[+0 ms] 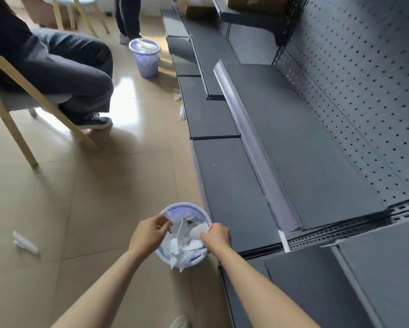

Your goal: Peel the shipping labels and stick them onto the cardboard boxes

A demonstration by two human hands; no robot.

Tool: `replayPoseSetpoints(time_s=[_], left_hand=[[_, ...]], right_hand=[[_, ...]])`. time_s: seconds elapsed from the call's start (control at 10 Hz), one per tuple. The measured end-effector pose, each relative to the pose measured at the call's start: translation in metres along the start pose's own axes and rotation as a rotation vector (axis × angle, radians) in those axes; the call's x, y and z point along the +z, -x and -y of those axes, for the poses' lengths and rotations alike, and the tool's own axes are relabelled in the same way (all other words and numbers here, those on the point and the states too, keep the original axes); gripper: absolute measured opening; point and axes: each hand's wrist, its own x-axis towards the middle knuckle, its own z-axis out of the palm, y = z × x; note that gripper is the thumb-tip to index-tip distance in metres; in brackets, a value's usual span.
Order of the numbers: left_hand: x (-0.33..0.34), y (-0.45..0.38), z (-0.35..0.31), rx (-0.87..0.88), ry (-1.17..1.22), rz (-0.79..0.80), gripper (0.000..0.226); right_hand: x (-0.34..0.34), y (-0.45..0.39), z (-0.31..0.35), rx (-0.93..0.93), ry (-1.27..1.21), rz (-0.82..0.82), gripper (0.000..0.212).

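Note:
Both my hands hang over a pale lilac waste bin (175,210) on the floor, which is full of white paper scraps (187,245), likely label backing. My left hand (149,233) is above the bin's left rim, its fingertips pinched together; anything between them is too small to make out. My right hand (216,236) is at the bin's right rim, closed on a white paper scrap (200,229). A cardboard box (198,11) sits far off on the dark shelf at the top of the view. No label sheet shows.
Dark grey shelving (305,150) with a perforated back panel runs along the right. A second lilac bin (145,56) stands farther along the floor. A seated person's legs and wooden chair (16,107) fill the left. A paper scrap (24,242) lies on the tiles.

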Motion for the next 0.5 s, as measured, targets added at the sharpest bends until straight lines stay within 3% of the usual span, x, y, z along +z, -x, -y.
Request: replayPoseSetpoints(time_s=[0.3, 0.5], left_hand=[[0.011, -0.027, 0.039, -0.007, 0.056, -0.056, 0.022], [-0.018, -0.01, -0.012, 0.001, 0.082, -0.091, 0.033]], right_hand=[[0.049, -0.058, -0.003, -0.046, -0.068, 0.0, 0.038], [-0.003, -0.019, 0.014, -0.133, -0.074, -0.088, 0.04]])
